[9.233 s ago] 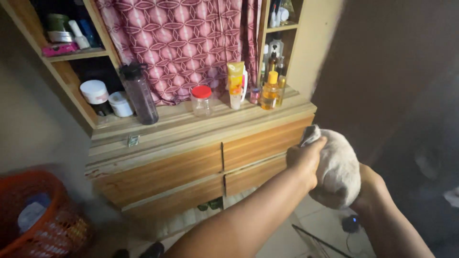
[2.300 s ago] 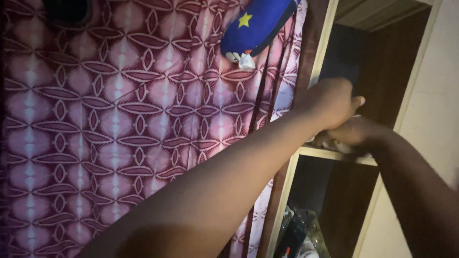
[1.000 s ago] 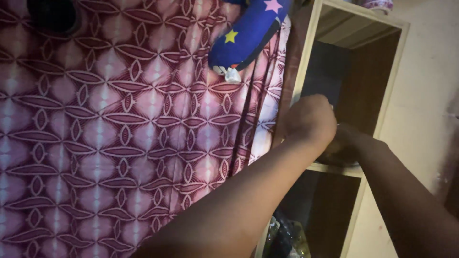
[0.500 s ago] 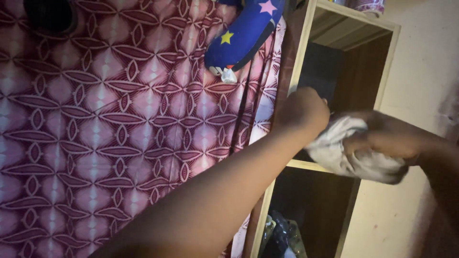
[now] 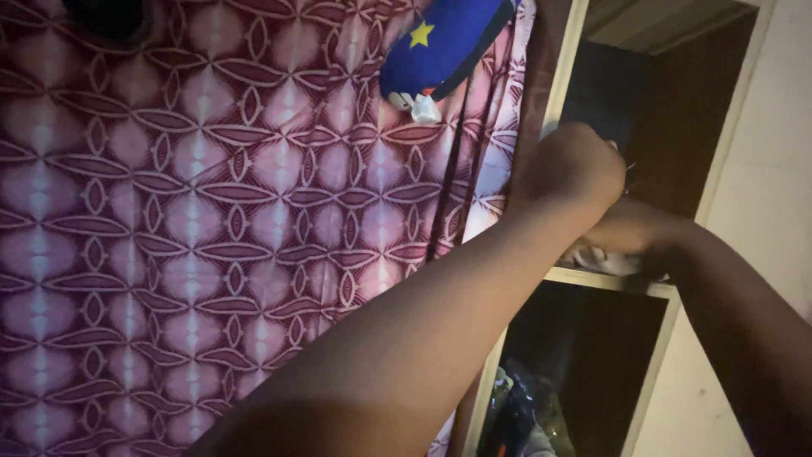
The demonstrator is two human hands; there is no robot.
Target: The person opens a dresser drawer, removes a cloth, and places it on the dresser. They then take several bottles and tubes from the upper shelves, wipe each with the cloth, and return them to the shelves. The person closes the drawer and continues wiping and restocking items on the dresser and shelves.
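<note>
Two hands meet inside the upper compartment of a wooden shelf unit (image 5: 562, 85). Half a second earlier the pale cloth bundle (image 5: 602, 259) was held out in front of the opening, plainly visible in the right hand; now it lies low on the shelf board (image 5: 609, 281), with only a small pale edge showing beneath the fingers. The right hand (image 5: 630, 230) rests on top of it, fingers curled down over the fabric, though whether they grip or merely press cannot be told, since the fingertips are hidden in shadow. The left hand (image 5: 579, 165) sits just above and in front of the right, closed into a loose fist at the compartment's mouth; what its fingers enclose, if anything, is hidden behind the knuckles. Judged from this shift, the bundle has gone from carried to stowed, and the work in hand appears close to its end, with the hands not yet drawn clear. Beside the left forearm hangs a maroon and pink patterned curtain (image 5: 211, 237); above the fingers, a blue cloth with yellow stars (image 5: 444, 46) dangles. Below the board, a darker compartment holds indistinct items.
</note>
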